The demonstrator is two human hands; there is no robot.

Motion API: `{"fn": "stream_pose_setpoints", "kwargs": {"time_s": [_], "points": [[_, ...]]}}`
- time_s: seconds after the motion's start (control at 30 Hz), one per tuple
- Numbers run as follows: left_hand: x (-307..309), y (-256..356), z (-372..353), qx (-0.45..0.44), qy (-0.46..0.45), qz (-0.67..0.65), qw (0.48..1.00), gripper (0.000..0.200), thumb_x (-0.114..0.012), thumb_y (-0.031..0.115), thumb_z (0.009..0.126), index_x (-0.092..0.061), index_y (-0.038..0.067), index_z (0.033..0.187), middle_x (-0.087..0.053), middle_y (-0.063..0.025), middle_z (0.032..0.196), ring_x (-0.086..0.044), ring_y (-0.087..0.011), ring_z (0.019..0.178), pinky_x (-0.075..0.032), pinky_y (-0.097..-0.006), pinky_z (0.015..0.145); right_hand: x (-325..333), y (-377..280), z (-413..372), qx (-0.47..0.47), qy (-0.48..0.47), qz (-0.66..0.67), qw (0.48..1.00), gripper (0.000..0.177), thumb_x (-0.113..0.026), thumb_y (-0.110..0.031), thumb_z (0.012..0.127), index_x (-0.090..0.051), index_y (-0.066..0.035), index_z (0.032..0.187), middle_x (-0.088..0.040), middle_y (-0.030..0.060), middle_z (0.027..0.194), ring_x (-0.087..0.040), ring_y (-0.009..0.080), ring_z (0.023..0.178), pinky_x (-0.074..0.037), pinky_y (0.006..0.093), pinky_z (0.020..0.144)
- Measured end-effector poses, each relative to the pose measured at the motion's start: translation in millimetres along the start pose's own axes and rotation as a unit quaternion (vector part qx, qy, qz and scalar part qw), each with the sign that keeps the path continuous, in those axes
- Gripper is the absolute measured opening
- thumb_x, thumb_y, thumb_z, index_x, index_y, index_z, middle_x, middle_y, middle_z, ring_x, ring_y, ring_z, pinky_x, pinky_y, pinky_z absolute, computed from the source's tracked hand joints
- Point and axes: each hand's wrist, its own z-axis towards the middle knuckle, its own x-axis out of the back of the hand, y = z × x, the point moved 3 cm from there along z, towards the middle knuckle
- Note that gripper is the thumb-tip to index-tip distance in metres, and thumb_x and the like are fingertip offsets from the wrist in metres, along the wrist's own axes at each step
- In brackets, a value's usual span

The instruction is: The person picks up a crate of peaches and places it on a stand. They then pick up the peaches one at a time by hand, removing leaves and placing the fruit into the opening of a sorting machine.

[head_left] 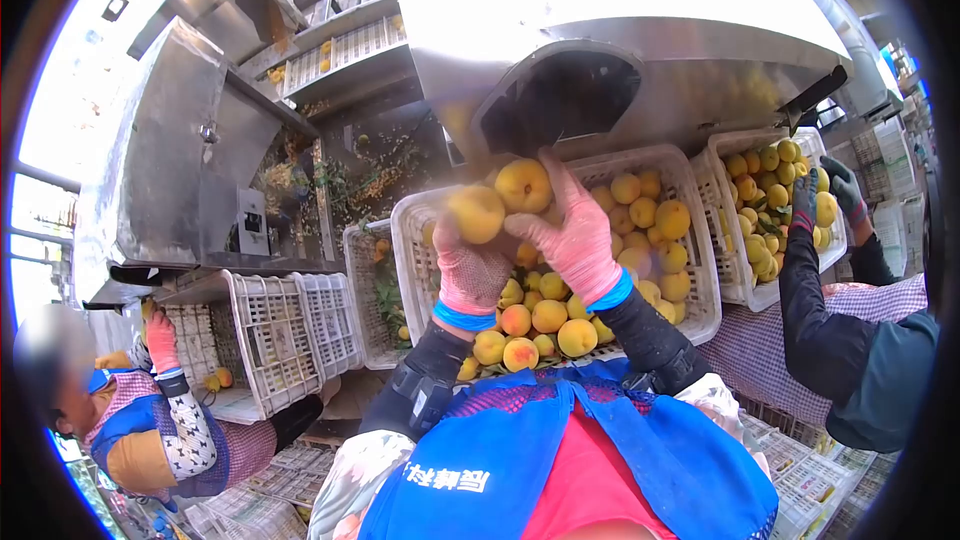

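My left hand (472,275), in a pink glove with a blue wristband, is closed around a yellow peach (475,213); its fingers are partly hidden and blurred. Beside it, my right hand (575,238), gloved the same way, grips another yellow peach (523,186) between thumb and fingers. Both hands are raised over a white plastic crate (705,285) that holds many loose peaches (549,316), some with a red blush. Just beyond the peaches in my hands is the dark opening (560,95) of a metal machine.
A second crate of peaches (765,185) stands at right, where a co-worker's dark-gloved hands (845,187) reach in. At left, another person's pink-gloved hand (160,340) is at a tilted crate (270,340). A metal cabinet (165,150) rises at upper left, near scattered debris (370,175).
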Motion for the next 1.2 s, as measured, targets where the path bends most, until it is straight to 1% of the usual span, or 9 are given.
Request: {"fn": "stream_pose_setpoints", "kwargs": {"time_s": [0.27,0.47,0.57,0.6,0.67,0.77,0.93,1.07,1.2], "points": [[0.4,-2.7,9.2,0.030,0.009,0.009,0.999,0.081,-0.071,0.065,0.080,-0.053,0.008,0.135,-0.058,-0.0117,0.131,-0.052,-0.0307,0.127,-0.032,-0.0539,0.118,13.9,20.6,46.9,0.143,0.024,-0.232,0.962,0.080,-0.083,-0.045,0.073,-0.056,-0.006,0.137,-0.062,0.0218,0.127,-0.056,0.0435,0.116,-0.047,0.0489,0.097],[36.5,-8.0,12.3,0.107,0.037,-0.020,0.993,0.073,-0.069,0.063,0.084,-0.057,0.009,0.131,-0.061,-0.0104,0.128,-0.059,-0.0297,0.115,-0.047,-0.0516,0.101,-1.1,61.9,95.9,0.206,0.112,-0.303,0.924,0.054,-0.080,-0.038,0.076,-0.065,-0.005,0.116,-0.068,0.0164,0.098,-0.063,0.0394,0.091,-0.048,0.0496,0.083],[26.5,-1.9,21.8,0.188,-0.045,-0.063,0.979,0.067,-0.059,0.065,0.091,-0.060,0.010,0.129,-0.065,-0.0097,0.123,-0.064,-0.0262,0.105,-0.053,-0.0481,0.091,-3.9,20.5,118.0,0.065,0.098,-0.327,0.938,0.052,-0.078,-0.036,0.077,-0.065,-0.004,0.116,-0.069,0.0171,0.103,-0.065,0.0385,0.092,-0.049,0.0489,0.087],[31.1,0.2,26.6,0.205,-0.086,-0.063,0.973,0.067,-0.057,0.066,0.092,-0.060,0.010,0.130,-0.064,-0.0098,0.125,-0.063,-0.0264,0.108,-0.053,-0.0479,0.093,0.2,14.4,109.7,0.145,0.179,-0.333,0.914,0.063,-0.080,-0.043,0.075,-0.065,-0.003,0.121,-0.070,0.0183,0.098,-0.067,0.0378,0.083,-0.052,0.0474,0.086],[44.9,4.8,35.7,0.236,-0.171,-0.056,0.955,0.068,-0.054,0.067,0.093,-0.058,0.010,0.132,-0.063,-0.0102,0.128,-0.062,-0.0269,0.113,-0.051,-0.0477,0.098,-1.0,5.7,71.6,0.106,0.079,-0.154,0.979,0.075,-0.082,-0.047,0.072,-0.061,-0.004,0.129,-0.069,0.0196,0.106,-0.067,0.0387,0.093,-0.050,0.0480,0.093],[9.1,1.7,25.8,0.158,0.031,-0.033,0.986,0.070,-0.052,0.066,0.095,-0.055,0.010,0.135,-0.061,-0.0117,0.133,-0.058,-0.0275,0.123,-0.045,-0.0468,0.108,-24.0,-10.4,8.8,0.077,-0.056,-0.203,0.975,0.091,-0.087,-0.044,0.070,-0.051,-0.002,0.142,-0.065,0.0229,0.124,-0.061,0.0418,0.115,-0.042,0.0487,0.107],[-3.5,-2.9,14.4,0.141,-0.039,0.073,0.987,0.077,-0.055,0.067,0.094,-0.048,0.008,0.143,-0.059,-0.0127,0.137,-0.057,-0.0265,0.125,-0.044,-0.0434,0.108,-10.6,8.7,10.3,0.066,0.013,-0.164,0.984,0.093,-0.087,-0.044,0.066,-0.049,-0.006,0.142,-0.064,0.0212,0.122,-0.058,0.0434,0.113,-0.041,0.0516,0.104],[65.7,5.0,6.6,0.153,0.158,0.256,0.941,0.065,-0.065,0.049,0.095,-0.051,0.005,0.140,-0.065,-0.0142,0.123,-0.063,-0.0249,0.110,-0.048,-0.0422,0.101,5.3,21.2,30.9,0.092,0.066,-0.207,0.972,0.085,-0.086,-0.044,0.069,-0.053,-0.001,0.135,-0.067,0.0212,0.115,-0.061,0.0416,0.107,-0.044,0.0526,0.100],[125.3,-21.9,10.1,0.167,0.122,0.418,0.885,0.069,-0.070,0.046,0.091,-0.051,0.002,0.140,-0.066,-0.0136,0.121,-0.062,-0.0270,0.114,-0.047,-0.0403,0.103,-7.7,44.3,114.4,0.145,0.104,-0.326,0.928,0.079,-0.085,-0.044,0.070,-0.055,-0.004,0.132,-0.068,0.0188,0.112,-0.065,0.0377,0.102,-0.050,0.0475,0.090]]}}
